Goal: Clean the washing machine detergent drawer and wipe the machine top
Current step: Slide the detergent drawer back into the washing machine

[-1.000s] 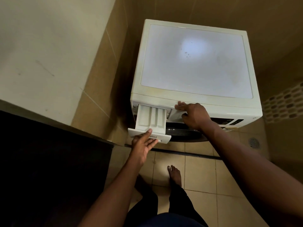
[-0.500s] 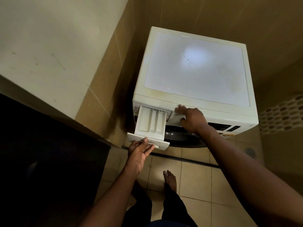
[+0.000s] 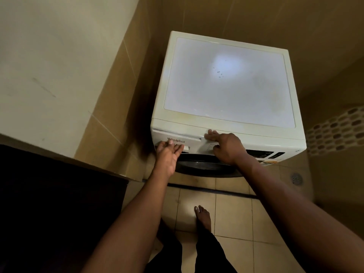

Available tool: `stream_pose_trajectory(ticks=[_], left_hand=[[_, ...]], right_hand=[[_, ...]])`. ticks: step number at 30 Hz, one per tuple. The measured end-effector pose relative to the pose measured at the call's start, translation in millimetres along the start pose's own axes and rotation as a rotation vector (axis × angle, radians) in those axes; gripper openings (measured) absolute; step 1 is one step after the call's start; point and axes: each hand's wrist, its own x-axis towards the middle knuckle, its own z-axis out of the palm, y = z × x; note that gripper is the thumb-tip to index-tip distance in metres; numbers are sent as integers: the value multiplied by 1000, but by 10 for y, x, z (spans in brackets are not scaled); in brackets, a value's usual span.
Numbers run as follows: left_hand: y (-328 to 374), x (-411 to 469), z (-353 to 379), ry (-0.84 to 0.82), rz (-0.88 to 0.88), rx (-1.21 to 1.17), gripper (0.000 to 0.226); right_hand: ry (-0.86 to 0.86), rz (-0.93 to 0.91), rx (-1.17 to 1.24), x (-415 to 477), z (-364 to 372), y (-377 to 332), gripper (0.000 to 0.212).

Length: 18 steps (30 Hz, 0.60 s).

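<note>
Your left hand [image 3: 168, 154] lays straight, relaxed fingers [image 3: 178, 147] on the detergent drawer [image 3: 177, 137], which sits flush at the front's left corner. Press evenly there while your right hand [image 3: 226, 147], fingers flat and holding nothing, braces the control panel [image 3: 199, 146]. Specks dot the machine top [image 3: 228, 81].

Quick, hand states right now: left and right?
Left hand: open, straight fingers pressing the front of the detergent drawer, which is pushed in.
Right hand: open, resting on the washing machine front edge, holding nothing.
</note>
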Motion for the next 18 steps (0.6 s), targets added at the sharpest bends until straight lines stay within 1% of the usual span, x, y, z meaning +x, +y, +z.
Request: stream_pose_trajectory(ticks=[4,8,13,15,18], left_hand=[[62,171,157,44,-1,5,20],[30,204,137,53,-12,10,16],[35,227,124,41,-1,2,15],[24,230,108,33,0,-8,20],[42,225,92,0,1,-14,20]], right_hand=[[9,-18,26,7,19,38,67],[10,-28,23,17,15,68,66],[11,-20,45,13,10,63,66],[10,-23,47,0,12,51,66],[5,-11,44,10,0,31,66]])
